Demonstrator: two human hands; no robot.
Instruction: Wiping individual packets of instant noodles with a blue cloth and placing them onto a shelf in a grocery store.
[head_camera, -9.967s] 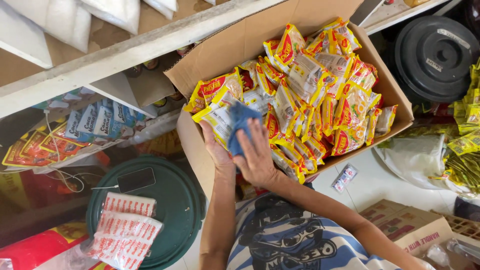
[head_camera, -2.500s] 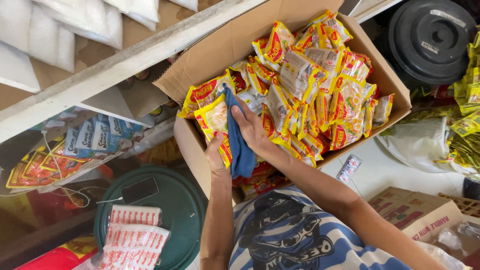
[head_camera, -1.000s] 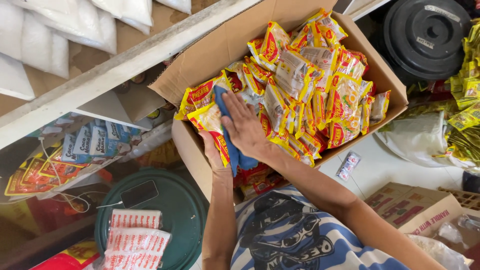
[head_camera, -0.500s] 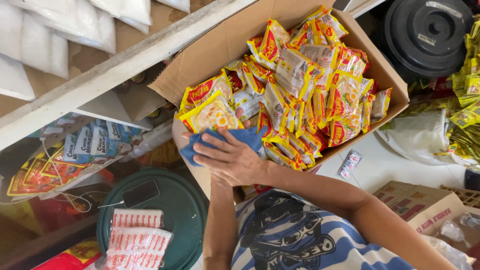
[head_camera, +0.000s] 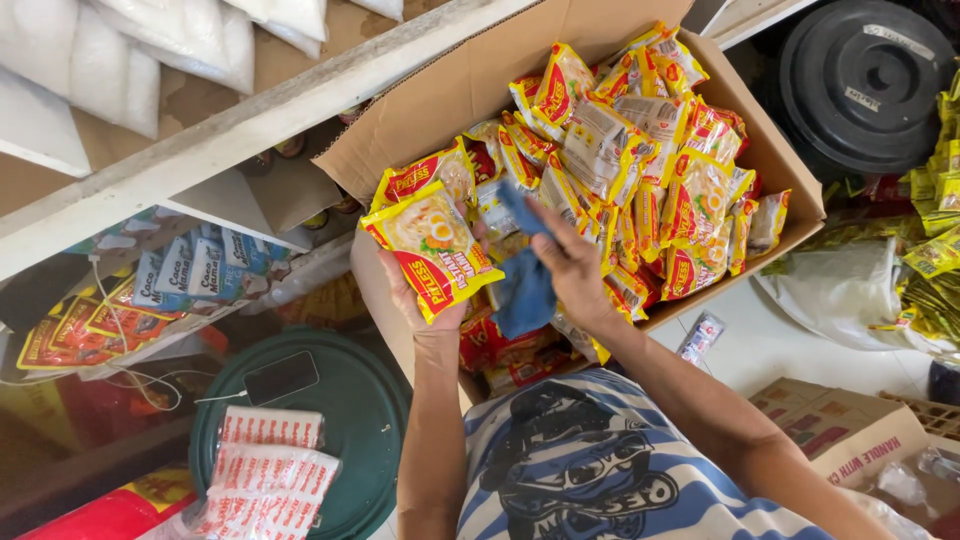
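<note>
Lower centre: left hand (head_camera: 425, 300) grasping a yellow packet (head_camera: 432, 245) from beneath. Right hand (head_camera: 570, 265) clenched on a blue cloth (head_camera: 522, 285), centre frame. Packet likely light, crinkly, slippery, brittle inside; grip by edges. Beyond, upper right: carton (head_camera: 470, 90) of similar packets.

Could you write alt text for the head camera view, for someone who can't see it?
A person's left hand holds a yellow noodle packet while the right hand grips a blue cloth, over an open cardboard box full of similar packets.
</note>
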